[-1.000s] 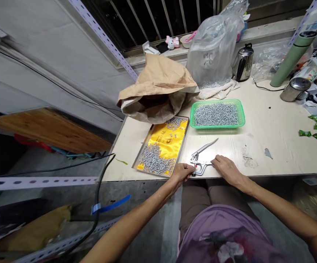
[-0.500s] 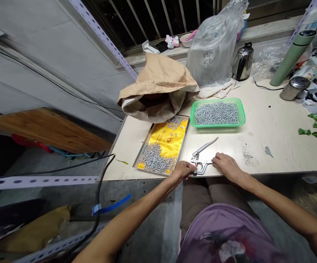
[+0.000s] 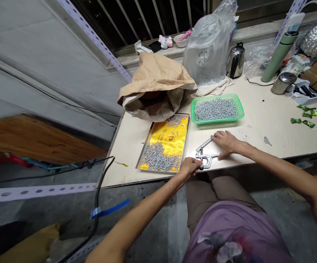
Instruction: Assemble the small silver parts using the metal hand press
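left hand point(image 3: 191, 166): grip pinching pliers point(image 3: 210, 157) by the head
right hand point(image 3: 226, 143): grip released, spread across both handles point(image 3: 205, 143)
pliers: flat on worktop point(image 3: 125, 138)

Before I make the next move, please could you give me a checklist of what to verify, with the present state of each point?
1. Left hand at the head end of the silver metal hand pliers: ok, fingers closed there.
2. Right hand at the handles: ok, fingertips by the upper handle's end, thumb by the lower one's.
3. Handles apart: ok, a wide gap shows.
4. Small part seated in the pliers: cannot tell, the left fingers hide it.
5. Green plastic basket upright: ok, with many small silver metal pieces inside.
6. Yellow-lined rectangular tray uncovered: not ok, the brown paper bag hides its far left corner.
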`<state>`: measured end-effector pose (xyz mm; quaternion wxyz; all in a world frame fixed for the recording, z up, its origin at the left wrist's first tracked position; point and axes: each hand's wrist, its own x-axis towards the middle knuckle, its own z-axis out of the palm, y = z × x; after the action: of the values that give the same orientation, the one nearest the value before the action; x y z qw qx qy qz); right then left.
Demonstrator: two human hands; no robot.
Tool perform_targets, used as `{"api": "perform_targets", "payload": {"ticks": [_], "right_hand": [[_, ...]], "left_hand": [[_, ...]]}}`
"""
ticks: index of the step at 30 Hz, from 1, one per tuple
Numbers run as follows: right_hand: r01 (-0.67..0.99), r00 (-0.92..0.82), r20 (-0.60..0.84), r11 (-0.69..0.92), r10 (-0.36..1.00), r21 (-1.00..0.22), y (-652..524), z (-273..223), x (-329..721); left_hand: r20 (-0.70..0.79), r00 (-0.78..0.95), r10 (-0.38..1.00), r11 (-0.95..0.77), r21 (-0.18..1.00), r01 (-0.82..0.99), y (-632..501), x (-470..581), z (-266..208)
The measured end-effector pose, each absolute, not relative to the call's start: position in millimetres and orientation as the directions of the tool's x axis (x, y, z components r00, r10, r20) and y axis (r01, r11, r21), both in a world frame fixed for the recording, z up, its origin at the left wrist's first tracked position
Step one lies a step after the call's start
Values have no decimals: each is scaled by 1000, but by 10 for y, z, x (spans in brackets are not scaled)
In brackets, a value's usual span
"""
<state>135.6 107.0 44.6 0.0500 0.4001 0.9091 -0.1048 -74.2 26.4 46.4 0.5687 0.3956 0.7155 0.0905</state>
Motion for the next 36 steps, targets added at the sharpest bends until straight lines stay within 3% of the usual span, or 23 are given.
{"api": "perform_targets", "payload": {"ticks": [12,14,17,21,28,32,36], "right_hand": [[753,-651,-251,651,716,-95,1014,636,1287],[733,-674,-235,674,700,-93,1001,670,1290],[717,-692,-215,691,689,-92,965,699,1293],[706,-704,-188,702,685,-90,938,680,1313],[697,-716,-193,700,671,-155,958,631,1439],[730,-680,-200,677,705,-94,929,680,1417],[751,-654,-195,658,731,-49,913,710,1344]], "left_hand": [[-687,-35,726,594,600,536,188,-736,459],[-535,-44,844,438,641,630,127,-760,431],[-171,42,984,78,639,765,73,-733,384],[32,291,956,-265,519,813,213,-550,323],[-84,483,871,-422,375,825,613,-363,321],[-162,502,849,-441,305,844,735,-321,417],[-179,487,855,-421,310,852,781,-267,462]]}}
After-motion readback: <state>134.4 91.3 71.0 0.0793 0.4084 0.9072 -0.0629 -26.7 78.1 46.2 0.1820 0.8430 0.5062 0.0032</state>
